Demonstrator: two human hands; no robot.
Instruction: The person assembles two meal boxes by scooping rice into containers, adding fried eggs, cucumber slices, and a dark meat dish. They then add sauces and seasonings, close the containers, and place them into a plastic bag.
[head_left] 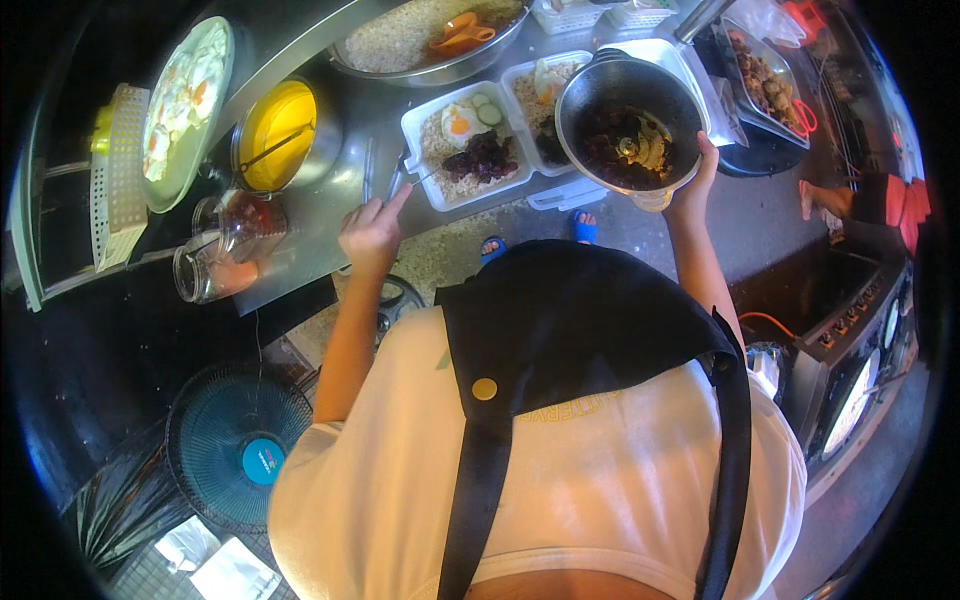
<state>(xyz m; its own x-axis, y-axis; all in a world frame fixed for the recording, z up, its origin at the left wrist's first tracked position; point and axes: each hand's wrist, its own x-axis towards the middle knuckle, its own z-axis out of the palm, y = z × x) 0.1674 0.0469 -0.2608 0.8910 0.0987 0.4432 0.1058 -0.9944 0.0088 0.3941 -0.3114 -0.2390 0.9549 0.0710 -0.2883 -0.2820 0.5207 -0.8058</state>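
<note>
Over one counter, two hands hold one pot, one utensil.

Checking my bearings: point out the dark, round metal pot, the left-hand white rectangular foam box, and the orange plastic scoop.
Dark, round metal pot [620,80], head view: inner wall.
Left-hand white rectangular foam box [412,130], head view: left rim.
Orange plastic scoop [465,39], head view: its body.

Round pot, dark food inside, right of open white box of rice and egg, thin utensil across its edge.
</note>
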